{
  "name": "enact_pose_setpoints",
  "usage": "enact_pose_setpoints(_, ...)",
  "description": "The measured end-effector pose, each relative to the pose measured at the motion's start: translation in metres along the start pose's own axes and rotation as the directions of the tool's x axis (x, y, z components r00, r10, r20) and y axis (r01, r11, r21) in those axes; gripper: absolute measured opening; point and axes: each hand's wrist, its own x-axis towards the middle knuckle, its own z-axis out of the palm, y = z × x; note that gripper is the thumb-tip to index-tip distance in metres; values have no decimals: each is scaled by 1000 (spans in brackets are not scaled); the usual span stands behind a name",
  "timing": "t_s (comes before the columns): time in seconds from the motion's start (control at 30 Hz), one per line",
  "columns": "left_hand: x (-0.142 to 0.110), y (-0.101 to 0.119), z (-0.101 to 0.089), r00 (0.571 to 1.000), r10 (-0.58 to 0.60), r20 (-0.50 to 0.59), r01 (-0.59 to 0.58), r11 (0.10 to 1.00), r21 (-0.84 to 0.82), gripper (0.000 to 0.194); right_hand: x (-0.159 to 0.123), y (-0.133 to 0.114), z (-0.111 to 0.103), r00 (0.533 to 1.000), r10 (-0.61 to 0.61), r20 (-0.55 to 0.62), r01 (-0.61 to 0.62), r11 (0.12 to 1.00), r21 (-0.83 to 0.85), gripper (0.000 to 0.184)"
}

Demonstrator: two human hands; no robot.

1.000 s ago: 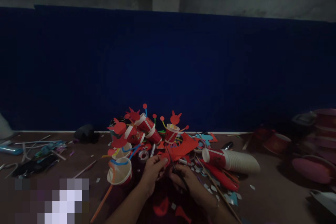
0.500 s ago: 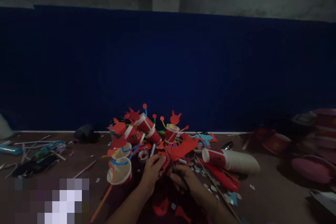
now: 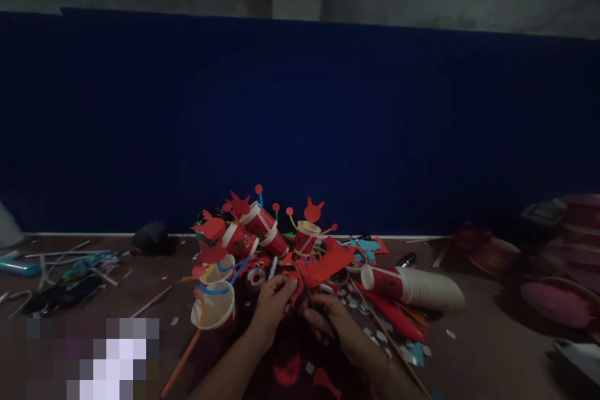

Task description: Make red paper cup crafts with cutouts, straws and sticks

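Scissors (image 3: 310, 297) in grip of right hand (image 3: 330, 312), red paper (image 3: 297, 292) in pinch of left hand (image 3: 274, 300)

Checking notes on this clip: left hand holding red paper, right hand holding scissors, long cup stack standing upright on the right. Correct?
Not upright: the head view shows the long cup stack lying on its side. The left hand holds red paper, the right hand scissors.
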Motion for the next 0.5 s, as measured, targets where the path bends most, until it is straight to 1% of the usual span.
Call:
enact_pose_setpoints(0.23, 6, -5, -3, 1000, 18, 3, -18, 999, 39, 43, 1, 0, 0, 1000, 31, -2, -31, 1000, -4, 46)
enact_pose_setpoints(0.4, 6, -7, -4, 999, 28, 45, -30, 997, 65, 41, 1, 2, -1, 999, 43, 18, -42, 998, -47, 44)
enact_pose_setpoints(0.5, 6, -6, -4, 999, 31, 41, -33, 997, 64, 41, 2, 4, -2, 999, 35, 24, -33, 997, -72, 43)
